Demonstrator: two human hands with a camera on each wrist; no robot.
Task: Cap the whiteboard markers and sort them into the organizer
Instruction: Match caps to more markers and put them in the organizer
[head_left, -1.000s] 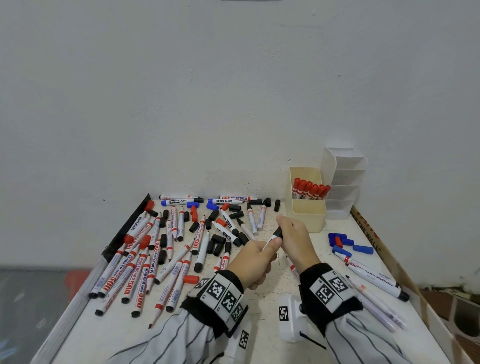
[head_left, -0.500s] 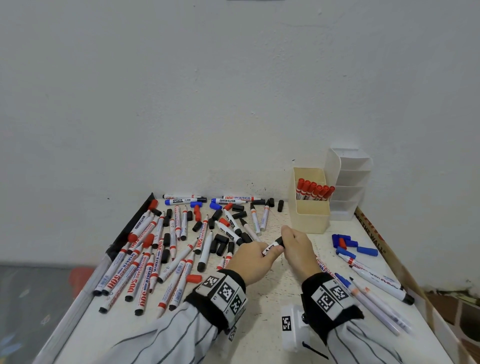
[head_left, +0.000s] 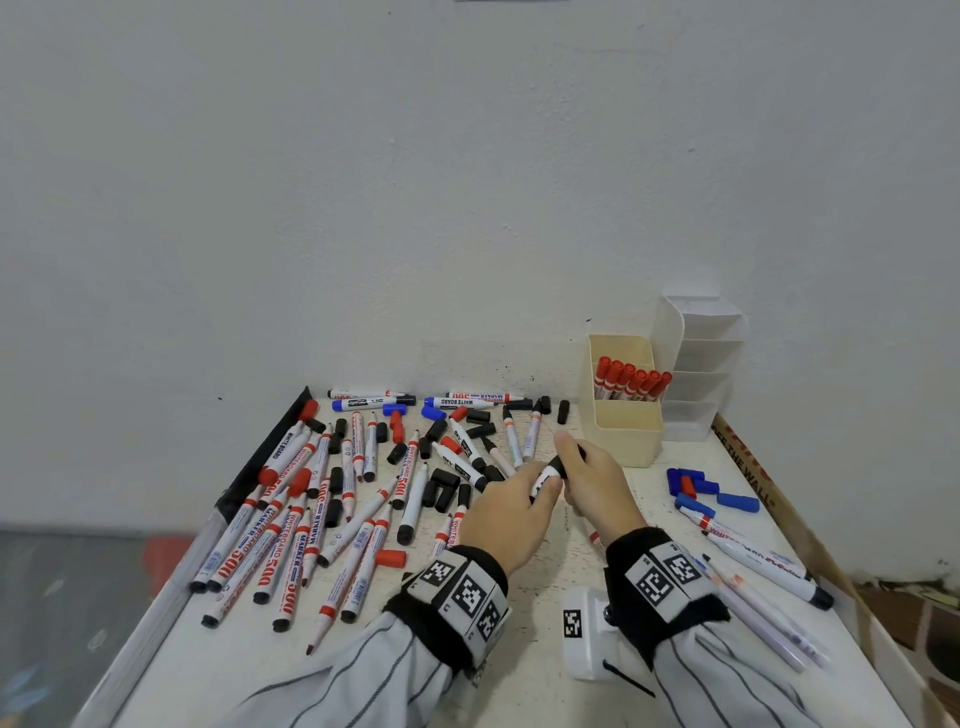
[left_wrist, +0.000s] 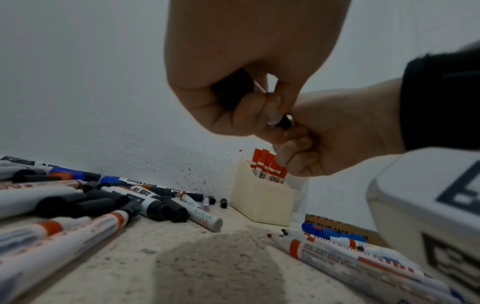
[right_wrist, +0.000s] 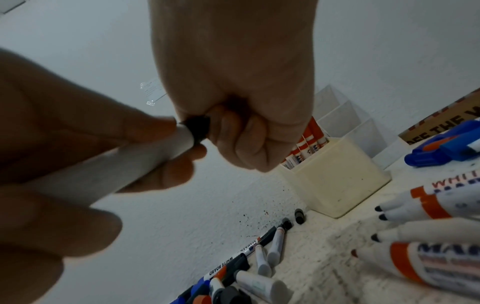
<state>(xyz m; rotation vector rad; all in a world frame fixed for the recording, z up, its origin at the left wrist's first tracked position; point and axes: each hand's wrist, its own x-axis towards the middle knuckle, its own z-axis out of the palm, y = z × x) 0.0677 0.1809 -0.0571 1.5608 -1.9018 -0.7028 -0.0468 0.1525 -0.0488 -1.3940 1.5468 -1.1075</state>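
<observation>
Since half a second ago, both hands have stayed joined above the white tabletop (head_left: 545, 561). The left hand (head_left: 506, 512) grasps a white-barrelled marker (right_wrist: 145, 158); the right hand (head_left: 592, 480) pinches its black cap (right_wrist: 198, 128) on the tip. The cream plastic organizer (head_left: 621, 434), holding red-capped markers (head_left: 631, 379), stands near, at the wall. Loose markers (head_left: 311, 519) crowd the left side.

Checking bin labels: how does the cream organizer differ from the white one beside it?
The cream organizer holds red-capped markers standing in its rear section; the white organizer shows none. The cream organizer is lower, with its front compartment showing nothing; the white organizer rises in stepped tiers and stands taller, on the cream one's right. Both stand against the wall at the table's far right.
</observation>
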